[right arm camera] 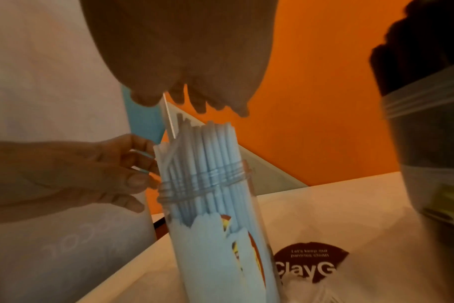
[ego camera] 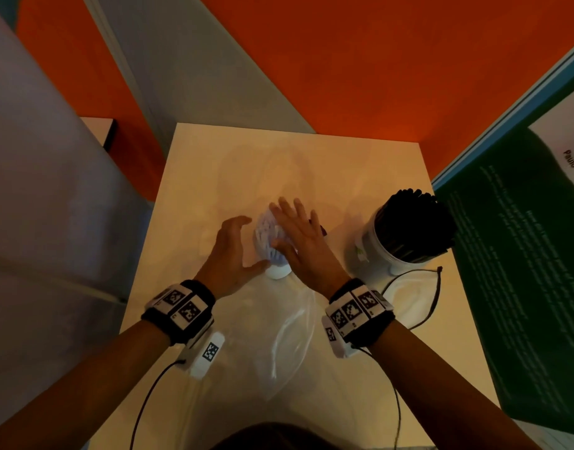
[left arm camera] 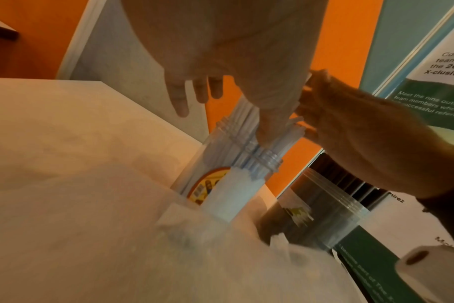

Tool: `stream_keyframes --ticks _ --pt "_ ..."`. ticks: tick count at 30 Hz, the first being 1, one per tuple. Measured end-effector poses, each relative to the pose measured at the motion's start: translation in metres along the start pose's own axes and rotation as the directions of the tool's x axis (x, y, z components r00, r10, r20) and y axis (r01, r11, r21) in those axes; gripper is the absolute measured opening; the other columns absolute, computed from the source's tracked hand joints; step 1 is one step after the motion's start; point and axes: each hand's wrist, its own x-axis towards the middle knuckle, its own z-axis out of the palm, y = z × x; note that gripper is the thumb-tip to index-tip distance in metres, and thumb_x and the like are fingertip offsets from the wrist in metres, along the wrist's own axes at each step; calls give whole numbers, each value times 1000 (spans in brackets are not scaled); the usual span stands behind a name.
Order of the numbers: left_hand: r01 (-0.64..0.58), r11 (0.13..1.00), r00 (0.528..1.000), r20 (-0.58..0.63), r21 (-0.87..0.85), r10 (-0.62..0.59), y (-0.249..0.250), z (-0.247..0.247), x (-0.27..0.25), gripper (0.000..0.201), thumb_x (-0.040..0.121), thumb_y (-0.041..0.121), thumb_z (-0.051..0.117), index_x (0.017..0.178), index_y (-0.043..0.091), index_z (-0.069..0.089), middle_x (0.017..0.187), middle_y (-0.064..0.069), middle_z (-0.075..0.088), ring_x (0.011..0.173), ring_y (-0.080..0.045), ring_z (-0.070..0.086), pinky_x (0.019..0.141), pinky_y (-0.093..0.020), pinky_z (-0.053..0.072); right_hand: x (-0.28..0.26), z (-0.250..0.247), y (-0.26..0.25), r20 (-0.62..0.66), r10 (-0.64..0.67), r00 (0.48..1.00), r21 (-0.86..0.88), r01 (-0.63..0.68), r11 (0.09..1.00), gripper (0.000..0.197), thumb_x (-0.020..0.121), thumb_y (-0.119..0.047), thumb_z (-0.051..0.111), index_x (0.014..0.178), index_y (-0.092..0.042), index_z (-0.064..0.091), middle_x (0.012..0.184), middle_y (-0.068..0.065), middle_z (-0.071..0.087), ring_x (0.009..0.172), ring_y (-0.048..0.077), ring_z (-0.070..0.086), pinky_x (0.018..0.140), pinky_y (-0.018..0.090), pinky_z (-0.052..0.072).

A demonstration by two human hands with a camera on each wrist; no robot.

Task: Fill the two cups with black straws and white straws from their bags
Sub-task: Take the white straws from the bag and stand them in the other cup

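A clear cup (ego camera: 278,271) packed with white straws (ego camera: 265,233) stands mid-table; its threaded rim and torn label show in the wrist views (left arm camera: 233,184) (right arm camera: 220,235). My left hand (ego camera: 232,250) curves loosely beside the straws, its fingers (right arm camera: 132,180) touching the rim and its thumb (left arm camera: 271,123) lying against the straws (left arm camera: 244,114). My right hand (ego camera: 300,237) lies flat with straight fingers over the straw tops (right arm camera: 213,147), touching them from the right (left arm camera: 324,114). A second clear cup (ego camera: 378,251) full of black straws (ego camera: 412,222) stands to the right.
An empty clear plastic bag (ego camera: 292,336) lies in front of the cup, and another printed clear bag (right arm camera: 306,266) lies beside it. A green poster board (ego camera: 522,271) borders the table's right edge. A black cable (ego camera: 433,300) loops near the black-straw cup. Orange floor lies beyond.
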Motion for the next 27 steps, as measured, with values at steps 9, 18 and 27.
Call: stream_keyframes --ticks 9,18,27 --pt "-161 881 897 438 445 -57 17 25 -44 55 76 79 38 67 25 40 67 5 49 55 -10 44 53 -27 33 -100 32 29 535 254 806 -128 -220 967 27 85 -1 47 92 -12 70 108 6 64 100 21 57 92 32 45" --pt "-158 942 755 652 295 -77 31 47 -51 24 91 28 51 73 16 40 68 -3 53 66 -28 53 57 -33 35 -101 138 17 494 398 773 -106 -401 910 31 94 -19 52 120 -3 55 122 18 54 110 34 54 89 34 42" --pt "-87 976 808 588 200 -49 24 29 -55 23 92 27 51 74 16 42 72 -7 59 66 -26 55 60 -36 42 -97 121 9 577 320 751 -192 -257 947 26 96 -15 46 115 -2 58 120 16 59 111 32 56 93 36 42"
